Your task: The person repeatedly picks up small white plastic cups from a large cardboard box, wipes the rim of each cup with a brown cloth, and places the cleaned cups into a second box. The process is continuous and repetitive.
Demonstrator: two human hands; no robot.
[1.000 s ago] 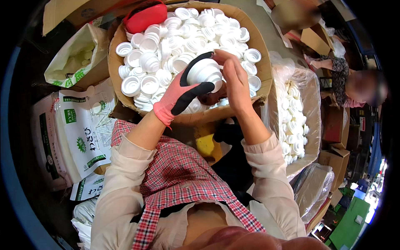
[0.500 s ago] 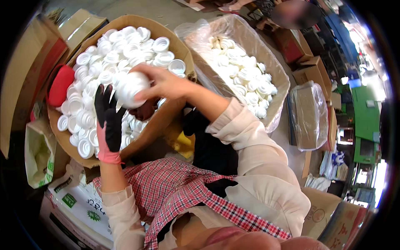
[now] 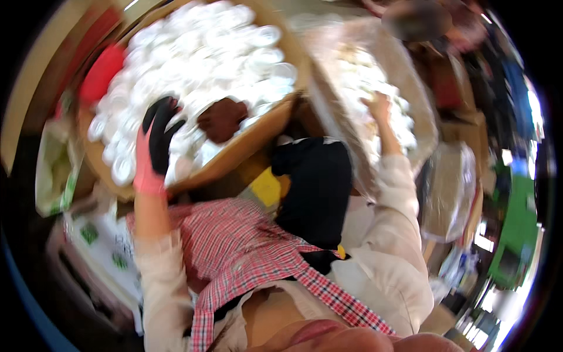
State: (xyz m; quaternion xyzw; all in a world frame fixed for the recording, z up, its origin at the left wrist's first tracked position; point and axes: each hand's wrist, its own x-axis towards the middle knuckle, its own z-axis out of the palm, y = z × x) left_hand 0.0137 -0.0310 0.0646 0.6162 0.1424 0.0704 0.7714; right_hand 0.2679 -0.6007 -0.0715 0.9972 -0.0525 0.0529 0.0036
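Observation:
My left hand (image 3: 155,144), in a pink and black glove, is raised over the near left part of a big cardboard box (image 3: 234,154) filled with white round plastic caps (image 3: 193,64). Its thumb stands apart from the fingers, and nothing shows between them. My bare right hand (image 3: 382,110) is stretched out to the right, over white and cream plastic pieces (image 3: 360,73) in a second cardboard box (image 3: 425,111) lined with clear plastic. Motion smears its fingers, so their grip is unclear. A dark brown cloth-like thing (image 3: 223,119) lies on the caps, right of my left hand.
A red object (image 3: 102,74) sits at the left rim of the cap box. A white and green bag (image 3: 57,167) stands to the left. Plastic-wrapped cartons (image 3: 448,190) are at the right. Another person's blurred figure (image 3: 469,26) shows at the far right.
My right hand has swung from the cap box to the lined box on the right. The white round piece it held near my left glove no longer shows there. The view has shifted.

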